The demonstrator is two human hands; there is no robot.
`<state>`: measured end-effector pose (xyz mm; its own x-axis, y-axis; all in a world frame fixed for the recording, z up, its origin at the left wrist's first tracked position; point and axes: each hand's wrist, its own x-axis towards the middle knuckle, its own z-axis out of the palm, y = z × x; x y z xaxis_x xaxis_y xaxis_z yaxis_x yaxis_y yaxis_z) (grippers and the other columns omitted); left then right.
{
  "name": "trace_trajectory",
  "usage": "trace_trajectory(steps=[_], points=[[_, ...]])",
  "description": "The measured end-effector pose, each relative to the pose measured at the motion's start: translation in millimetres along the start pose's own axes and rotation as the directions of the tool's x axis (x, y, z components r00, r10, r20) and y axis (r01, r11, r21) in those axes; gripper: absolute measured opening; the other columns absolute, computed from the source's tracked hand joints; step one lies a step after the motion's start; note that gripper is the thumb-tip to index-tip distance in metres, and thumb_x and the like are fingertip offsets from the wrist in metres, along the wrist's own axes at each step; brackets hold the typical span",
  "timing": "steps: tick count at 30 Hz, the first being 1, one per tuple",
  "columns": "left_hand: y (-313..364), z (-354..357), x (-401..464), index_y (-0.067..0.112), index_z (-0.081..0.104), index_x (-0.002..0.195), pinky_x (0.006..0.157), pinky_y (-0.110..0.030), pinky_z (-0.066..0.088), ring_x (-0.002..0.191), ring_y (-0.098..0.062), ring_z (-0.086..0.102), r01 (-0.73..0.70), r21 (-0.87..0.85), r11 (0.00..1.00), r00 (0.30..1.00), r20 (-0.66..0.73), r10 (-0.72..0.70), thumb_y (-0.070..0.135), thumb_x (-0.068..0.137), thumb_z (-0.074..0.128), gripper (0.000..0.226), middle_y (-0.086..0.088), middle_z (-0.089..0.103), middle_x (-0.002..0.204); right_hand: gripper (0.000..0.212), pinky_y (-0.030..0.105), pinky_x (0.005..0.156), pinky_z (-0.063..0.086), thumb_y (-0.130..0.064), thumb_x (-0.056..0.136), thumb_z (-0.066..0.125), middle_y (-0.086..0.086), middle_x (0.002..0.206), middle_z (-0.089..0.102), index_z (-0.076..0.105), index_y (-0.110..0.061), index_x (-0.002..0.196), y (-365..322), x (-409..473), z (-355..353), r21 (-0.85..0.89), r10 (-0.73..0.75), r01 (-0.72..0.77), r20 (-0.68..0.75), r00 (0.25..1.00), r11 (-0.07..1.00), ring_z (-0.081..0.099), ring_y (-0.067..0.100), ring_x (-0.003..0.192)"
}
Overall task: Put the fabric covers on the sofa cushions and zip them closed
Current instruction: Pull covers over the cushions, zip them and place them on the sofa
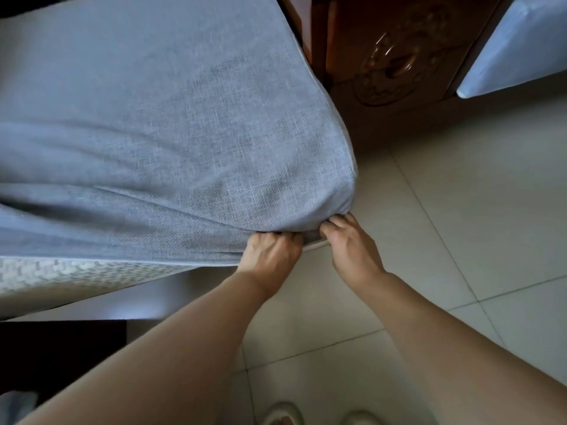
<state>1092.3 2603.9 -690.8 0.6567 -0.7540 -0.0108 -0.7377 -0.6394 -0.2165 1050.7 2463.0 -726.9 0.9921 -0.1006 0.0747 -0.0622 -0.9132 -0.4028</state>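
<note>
A large sofa cushion in a blue-grey woven fabric cover point(171, 124) fills the upper left, its near right corner hanging over the floor. At that corner my left hand point(271, 251) grips the cover's lower edge with curled fingers. Just to its right, my right hand point(352, 245) grips the same edge, fingertips tucked under the fabric. Creases run from the corner toward the left. The cushion's pale patterned side point(61, 276) shows at the lower left where the cover ends. No zipper can be seen.
A dark carved wooden cabinet point(392, 65) stands just behind the cushion's right side. Another light blue cushion point(515, 50) leans at the top right. Pale floor tiles point(460, 210) spread to the right; my slippers point(322, 417) show at the bottom, a dark object point(61, 354) at lower left.
</note>
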Motion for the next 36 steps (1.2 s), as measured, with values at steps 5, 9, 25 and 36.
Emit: trace_trajectory(steps=[5, 9, 25, 36], points=[[-8.0, -4.2, -6.8, 0.018, 0.061, 0.057, 0.038, -0.020, 0.035, 0.036, -0.021, 0.054, -0.012, -0.068, 0.998, 1.000, 0.015, 0.013, 0.009, 0.039, 0.083, 0.030, 0.001, 0.056, 0.049, 0.018, 0.037, 0.050, 0.048, -0.001, 0.074, 0.042, 0.009, 0.087, 0.059, 0.060, -0.005, 0.076, 6.3, -4.9, -4.2, 0.047, -0.046, 0.046, -0.015, 0.999, 0.998, 0.048, 0.023, 0.097], [-8.2, 13.7, -6.4, 0.018, 0.063, 0.057, 0.037, -0.019, 0.034, 0.035, -0.020, 0.053, -0.024, -0.065, 0.998, 0.998, 0.055, 0.028, 0.009, 0.034, 0.085, 0.034, 0.002, 0.056, 0.051, 0.017, 0.039, 0.067, 0.051, 0.002, 0.083, 0.047, 0.008, 0.101, 0.058, 0.063, -0.005, 0.087, 7.1, 0.6, 16.2, 0.043, 0.037, -0.041, 0.078, 0.996, 0.998, 0.048, 0.024, 0.111], [-21.2, 19.2, -22.7, 0.015, 0.067, 0.080, 0.046, -0.027, 0.042, 0.061, -0.023, 0.061, -0.089, -0.107, 0.990, 0.996, -0.013, 0.089, 0.002, 0.054, 0.072, 0.030, -0.002, 0.061, 0.076, 0.048, 0.039, 0.087, 0.044, -0.023, 0.088, 0.061, 0.018, 0.123, 0.049, 0.039, -0.001, 0.125, -6.4, 1.2, 5.9, 0.407, 0.615, -0.583, 0.064, 0.786, 0.703, 0.052, 0.036, 0.110], [-29.5, 30.4, -72.6, 0.004, 0.057, 0.125, 0.086, -0.039, 0.031, 0.100, -0.027, 0.041, 0.068, -0.051, 0.996, 0.995, -0.067, -0.071, 0.009, 0.079, 0.020, 0.059, -0.012, 0.060, 0.113, 0.051, 0.035, 0.089, 0.039, -0.023, 0.092, 0.056, 0.017, 0.130, 0.041, 0.032, -0.002, 0.131, -60.8, -25.1, 30.9, 0.237, 0.531, -0.581, 0.245, 0.812, 0.779, 0.045, 0.034, 0.119]])
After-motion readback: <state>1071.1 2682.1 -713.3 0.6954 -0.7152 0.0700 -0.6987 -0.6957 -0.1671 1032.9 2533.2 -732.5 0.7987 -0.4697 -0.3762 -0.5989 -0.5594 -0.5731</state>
